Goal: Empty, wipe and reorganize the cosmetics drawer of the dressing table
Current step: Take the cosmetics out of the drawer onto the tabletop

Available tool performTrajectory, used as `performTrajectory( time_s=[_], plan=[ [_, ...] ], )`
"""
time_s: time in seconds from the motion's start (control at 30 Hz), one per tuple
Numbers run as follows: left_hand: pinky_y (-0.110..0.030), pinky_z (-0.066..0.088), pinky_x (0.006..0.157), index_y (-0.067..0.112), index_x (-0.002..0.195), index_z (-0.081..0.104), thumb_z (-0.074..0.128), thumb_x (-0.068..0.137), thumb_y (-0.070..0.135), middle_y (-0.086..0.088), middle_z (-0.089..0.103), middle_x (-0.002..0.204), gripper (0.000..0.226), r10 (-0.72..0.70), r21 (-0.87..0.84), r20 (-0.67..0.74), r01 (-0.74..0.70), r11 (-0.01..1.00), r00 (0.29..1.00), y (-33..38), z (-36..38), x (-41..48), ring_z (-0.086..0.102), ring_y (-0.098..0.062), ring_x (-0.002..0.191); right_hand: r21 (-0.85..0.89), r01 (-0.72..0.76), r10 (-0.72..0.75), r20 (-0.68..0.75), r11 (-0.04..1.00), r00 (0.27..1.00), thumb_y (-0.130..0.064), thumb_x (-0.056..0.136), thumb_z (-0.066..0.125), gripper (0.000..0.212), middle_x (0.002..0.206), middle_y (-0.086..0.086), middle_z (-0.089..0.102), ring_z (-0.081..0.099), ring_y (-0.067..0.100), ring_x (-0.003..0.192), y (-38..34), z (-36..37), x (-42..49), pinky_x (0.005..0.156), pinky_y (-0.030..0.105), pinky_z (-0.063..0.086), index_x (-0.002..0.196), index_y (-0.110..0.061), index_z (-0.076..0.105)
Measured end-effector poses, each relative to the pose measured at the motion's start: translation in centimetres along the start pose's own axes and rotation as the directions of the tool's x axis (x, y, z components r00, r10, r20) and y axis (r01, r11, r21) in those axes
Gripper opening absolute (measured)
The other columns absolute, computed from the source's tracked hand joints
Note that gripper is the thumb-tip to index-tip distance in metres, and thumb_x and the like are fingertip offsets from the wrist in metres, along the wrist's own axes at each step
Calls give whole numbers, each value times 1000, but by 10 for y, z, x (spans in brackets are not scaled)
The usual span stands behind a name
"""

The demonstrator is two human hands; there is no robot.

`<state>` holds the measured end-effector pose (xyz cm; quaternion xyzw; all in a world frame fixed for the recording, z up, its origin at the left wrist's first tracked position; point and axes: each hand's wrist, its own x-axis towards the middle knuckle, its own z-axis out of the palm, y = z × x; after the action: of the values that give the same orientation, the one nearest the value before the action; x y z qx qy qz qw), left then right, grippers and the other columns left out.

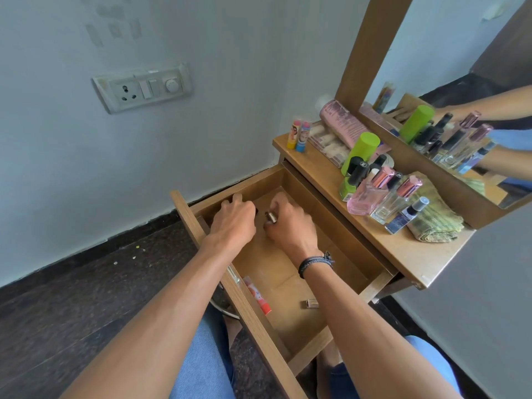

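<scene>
Pale wall, dark stone floor, wooden dressing table (397, 254) at right. Right hand (288, 223) far inside the pulled-out drawer (288, 277), fingers curled round a small metallic tube (270, 217). Left hand (233, 217) just beside it at the far left corner, fingers bent downward; cannot tell whether gripping anything. Nearer, against the drawer's front panel, an orange-capped tube (257, 295); to its right, a small tan stick (312, 303). On the tabletop, green canister (361, 152), pink perfume bottle (368, 197), folded cloth (434, 217), mirror (460, 82) behind.
</scene>
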<state>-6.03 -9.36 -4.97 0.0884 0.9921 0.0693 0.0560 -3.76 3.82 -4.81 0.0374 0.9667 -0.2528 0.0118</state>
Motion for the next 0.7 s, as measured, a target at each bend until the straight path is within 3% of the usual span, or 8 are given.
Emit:
performTrajectory(
  time_s=[0.2,0.3,0.4,0.5,0.63,0.7],
  plan=[
    [-39,54,74,12,95,63,67,91,11,-9,64,104,5,7,0,134,-7,1000,991,1,-9,5,61,-29,94,178,119,-52,-342,977,938,-28,84,67,45,107,-2,66,64,22,90,-17,-48,-5,71,33,43,126,-30,51],
    [-37,51,65,8,101,66,68,89,9,-10,69,94,13,2,-17,146,1,1000,989,3,-11,5,64,-28,83,221,154,-29,-482,963,876,-28,87,67,41,118,-2,66,66,21,95,-26,-71,5,75,32,48,126,-27,56],
    [-37,51,64,10,103,65,61,91,12,-7,65,95,12,24,-76,72,-19,997,997,3,-11,4,60,-26,79,228,141,2,-535,963,845,-25,89,66,36,122,-1,64,64,22,99,-30,-86,19,74,29,42,124,-23,60],
    [-37,48,65,10,101,65,58,92,17,-3,55,99,13,63,-167,-34,-68,984,997,1,-10,7,62,-30,87,140,119,-20,-563,983,826,-21,92,64,38,129,5,60,62,28,106,-30,-93,27,74,30,36,129,-18,57],
    [-22,31,48,9,105,66,63,90,17,1,53,86,17,92,-299,-189,-147,943,978,0,-7,9,59,-21,72,-22,32,-39,-559,999,828,-11,95,55,39,135,13,54,60,37,109,-27,-97,39,72,37,39,134,-11,51],
    [-15,26,48,8,108,66,65,90,15,2,54,89,20,94,-336,-258,-180,924,962,0,-7,9,52,-14,71,-61,-11,-24,-544,998,839,-8,96,54,35,135,14,53,58,37,111,-26,-97,43,71,37,38,131,-10,50]
  ],
)
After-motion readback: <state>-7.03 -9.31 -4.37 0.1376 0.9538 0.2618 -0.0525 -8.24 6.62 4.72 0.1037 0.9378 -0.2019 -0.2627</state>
